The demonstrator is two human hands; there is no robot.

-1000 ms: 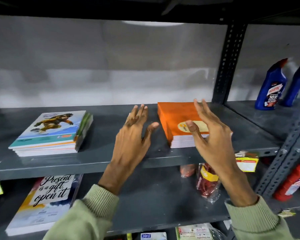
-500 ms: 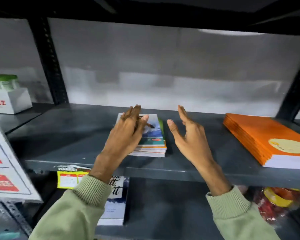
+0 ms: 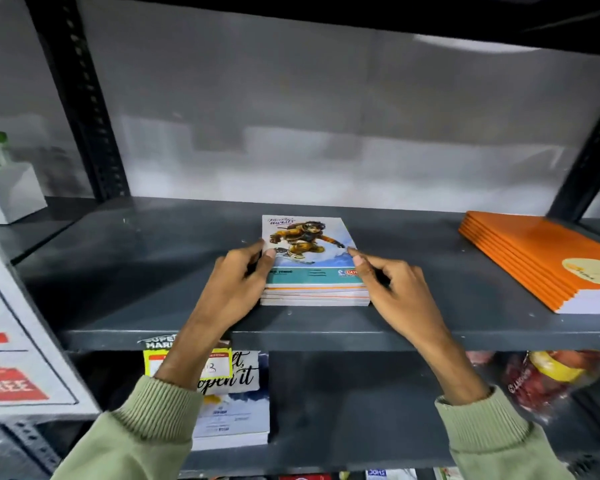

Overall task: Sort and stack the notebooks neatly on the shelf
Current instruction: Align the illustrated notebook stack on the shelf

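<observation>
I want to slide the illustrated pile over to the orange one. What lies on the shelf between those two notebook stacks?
Only the right hand, gripping the illustrated stack; beyond it, bare shelf runs to the orange stack in the head view.

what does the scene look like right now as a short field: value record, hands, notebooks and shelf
left hand: grip on the left edge of the illustrated notebook stack, thumb on the top cover
right hand: grip on the stack's right edge
illustrated stack: flat, mid-shelf, edges roughly aligned
orange notebook stack: flat at the shelf's right end, untouched, set at an angle
shelf: dark grey metal
shelf below: another notebook lying flat
</observation>
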